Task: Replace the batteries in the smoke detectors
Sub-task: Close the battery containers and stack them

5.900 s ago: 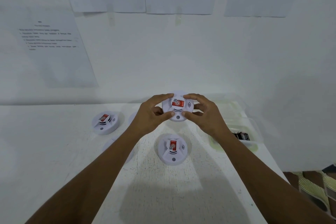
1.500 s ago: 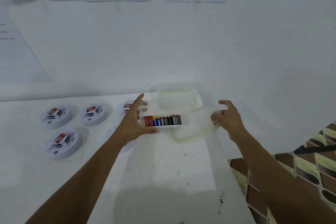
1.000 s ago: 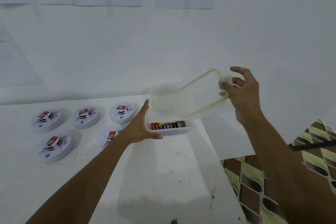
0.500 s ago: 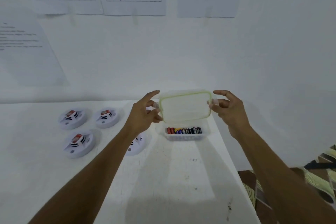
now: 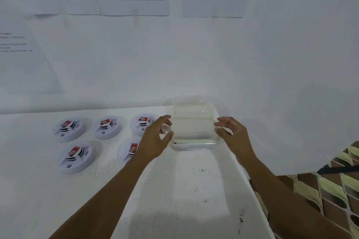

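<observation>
Five smoke detectors (image 5: 77,157) lie face-up on white table (image 5: 174,190), left of clear lidded box (image 5: 194,129) by wall. Left hand (image 5: 153,141) and right hand (image 5: 233,136) flank box ends, fingers loosely curved. Blur: cannot tell whether either grips lid.

White smoke detectors (image 5: 75,158) bear red labels; clear container (image 5: 194,128) rimmed pale green.

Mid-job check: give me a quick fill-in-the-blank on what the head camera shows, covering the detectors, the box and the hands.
The table holds ___ smoke detectors.
They lie to the ___ of the clear container.
The lid lies ___ the container, between the left hand and the right hand.
Missing words: five; left; on.
</observation>
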